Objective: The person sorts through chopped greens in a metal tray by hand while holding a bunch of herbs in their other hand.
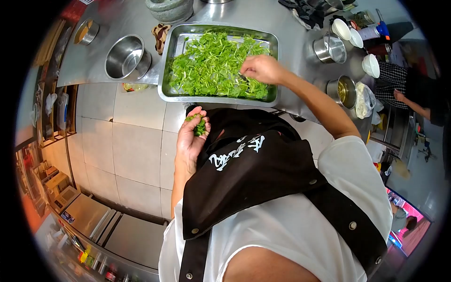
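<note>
A rectangular steel tray [218,99] at the table's near edge holds a layer of cut leafy cilantro [206,61], stems and leaves mixed. My right hand [263,69] is over the tray's right half, its fingers pinched together close to the greens. Whatever lies between those fingertips is too small to make out. In front of the tray, above the floor and beside the black apron [253,174], my left hand [191,134] is palm up with curled fingers. It holds a small bunch of cilantro [200,127].
Left of the tray are an empty steel pot [128,57] and a smaller steel bowl [87,32]. A stone mortar [170,9] stands behind it. To the right are steel pots [330,49], white bowls [370,66] and a plastic bag [364,100]. Another person's hand [399,96] shows far right.
</note>
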The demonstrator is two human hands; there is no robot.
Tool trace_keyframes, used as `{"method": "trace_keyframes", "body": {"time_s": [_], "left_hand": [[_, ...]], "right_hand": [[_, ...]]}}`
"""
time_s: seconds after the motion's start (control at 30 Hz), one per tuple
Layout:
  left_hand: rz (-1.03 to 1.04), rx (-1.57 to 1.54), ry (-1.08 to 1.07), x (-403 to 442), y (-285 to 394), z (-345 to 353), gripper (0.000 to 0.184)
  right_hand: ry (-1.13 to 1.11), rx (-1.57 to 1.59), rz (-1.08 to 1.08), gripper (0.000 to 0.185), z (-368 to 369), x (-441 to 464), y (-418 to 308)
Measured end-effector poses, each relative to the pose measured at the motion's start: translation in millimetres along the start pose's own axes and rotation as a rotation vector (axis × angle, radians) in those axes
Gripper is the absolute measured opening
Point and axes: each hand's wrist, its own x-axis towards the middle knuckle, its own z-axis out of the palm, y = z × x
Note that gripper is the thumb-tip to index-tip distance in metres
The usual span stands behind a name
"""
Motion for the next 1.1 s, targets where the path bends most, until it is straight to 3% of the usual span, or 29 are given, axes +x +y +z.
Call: {"method": "trace_keyframes", "body": {"time_s": [0.1, 0.3, 0.5, 0.7, 0.8, 0.93, 1.1], "left_hand": [[-0.001, 0.003, -0.003, 0, 0, 2, 0.023], [0.008, -0.001, -0.019, 3, 1, 0, 0.023], [0.004, 0.001, -0.011, 3, 0, 2, 0.023], [0.009, 0.012, -0.015, 3, 0, 9, 0.023], [0.013, 0.006, -0.012, 3, 1, 7, 0.025], [-0.003, 0.006, -0.031, 3, 0, 9, 0.025], [-0.038, 0.054, -0.067, 7, -4, 20, 0.025]], "right_hand": [[0.126, -0.167, -0.102, 0.011, 20, 4, -8], [0.131, -0.307, -0.138, 0.007, 28, 8, -9], [0.168, -0.553, -0.313, 0.005, 31, 12, -14], [0.157, -0.515, -0.284, 0.004, 31, 12, -16], [0.166, -0.307, -0.015, 0.006, 29, 12, -9], [-0.007, 0.551, 0.271, 0.008, 24, 12, 4], [-0.228, 0.933, 0.398, 0.010, 9, 8, -7]]}}
